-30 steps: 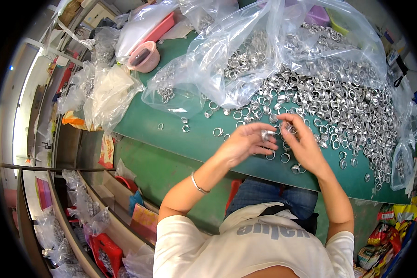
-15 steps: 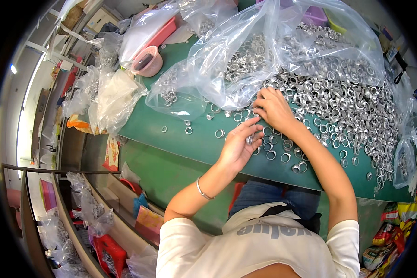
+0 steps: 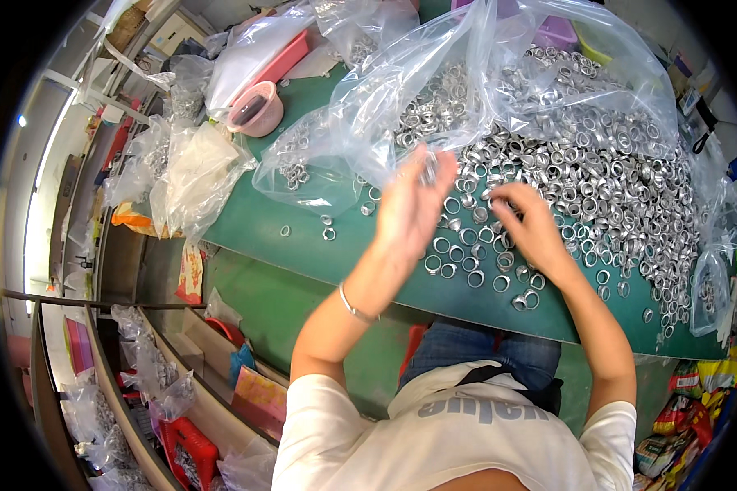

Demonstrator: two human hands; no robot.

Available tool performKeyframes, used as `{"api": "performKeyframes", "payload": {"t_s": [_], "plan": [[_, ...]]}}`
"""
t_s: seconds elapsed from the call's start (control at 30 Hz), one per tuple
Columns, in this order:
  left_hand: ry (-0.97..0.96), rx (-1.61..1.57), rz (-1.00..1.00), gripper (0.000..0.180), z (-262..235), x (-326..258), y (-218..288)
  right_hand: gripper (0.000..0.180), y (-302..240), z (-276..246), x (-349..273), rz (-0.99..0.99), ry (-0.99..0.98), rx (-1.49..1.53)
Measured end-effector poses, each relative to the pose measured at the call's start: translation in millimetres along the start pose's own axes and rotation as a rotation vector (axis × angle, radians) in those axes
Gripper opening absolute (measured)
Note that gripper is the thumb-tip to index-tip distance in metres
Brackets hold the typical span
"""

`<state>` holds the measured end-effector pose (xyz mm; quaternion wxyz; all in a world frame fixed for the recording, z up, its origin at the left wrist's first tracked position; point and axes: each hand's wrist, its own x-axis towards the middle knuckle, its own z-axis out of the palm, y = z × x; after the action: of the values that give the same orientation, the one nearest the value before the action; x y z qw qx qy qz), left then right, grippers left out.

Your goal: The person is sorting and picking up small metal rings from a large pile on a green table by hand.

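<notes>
Many silvery metal rings [image 3: 622, 180] lie heaped on a green table [image 3: 352, 266], thinning into loose ones near the front edge. My left hand [image 3: 409, 209], smeared by motion, is raised in front of a clear plastic bag [image 3: 377, 106]. A silvery glint between its thumb and fingers looks like metal rings; how many I cannot tell. To its right, my right hand [image 3: 536, 233] is just above the loose rings. Its fingers are curled, and the fingertips meet a metal ring [image 3: 486, 195] at the pile's near side.
Clear plastic partly covers the heap. A pink basket [image 3: 258, 110] holding a dark object stands at the far left beside a red tray [image 3: 287, 59]. Stuffed plastic bags [image 3: 201, 176] crowd the table's left end. Shelving with a red basket [image 3: 190, 446] is at lower left.
My left hand has moved up and left, away from my right hand, toward the plastic bag. My right hand has shifted right and nearer, uncovering loose rings.
</notes>
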<state>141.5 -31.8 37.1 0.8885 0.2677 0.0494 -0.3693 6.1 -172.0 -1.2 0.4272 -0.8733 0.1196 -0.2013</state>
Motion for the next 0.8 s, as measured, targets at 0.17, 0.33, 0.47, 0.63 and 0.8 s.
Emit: {"api": "performKeyframes", "payload": {"t_s": [0.17, 0.33, 0.47, 0.63, 0.8], "plan": [[0.050, 0.392, 0.320, 0.060, 33.3, 26.1, 13.4, 0.042, -15.1, 4.6, -25.1, -0.298, -0.213, -0.249], [-0.204, 0.878, 0.399, 0.056, 2.5, -2.0, -12.6, 0.056, -19.8, -14.5, -43.1, -0.227, -0.221, -0.478], [-0.549, 1.576, 0.578, 0.036, -15.5, -37.0, -19.3, 0.056, -22.1, -8.5, -65.0, -0.285, -0.303, -0.501], [-0.585, 1.993, 0.572, 0.045, -52.2, -60.3, -25.0, 0.051, 2.5, -33.4, -79.0, -0.200, -0.221, -0.602], [-0.565, 2.070, 0.643, 0.049, -48.4, -78.8, -29.5, 0.049, 16.1, -51.6, -89.0, -0.178, -0.103, -0.646]]}}
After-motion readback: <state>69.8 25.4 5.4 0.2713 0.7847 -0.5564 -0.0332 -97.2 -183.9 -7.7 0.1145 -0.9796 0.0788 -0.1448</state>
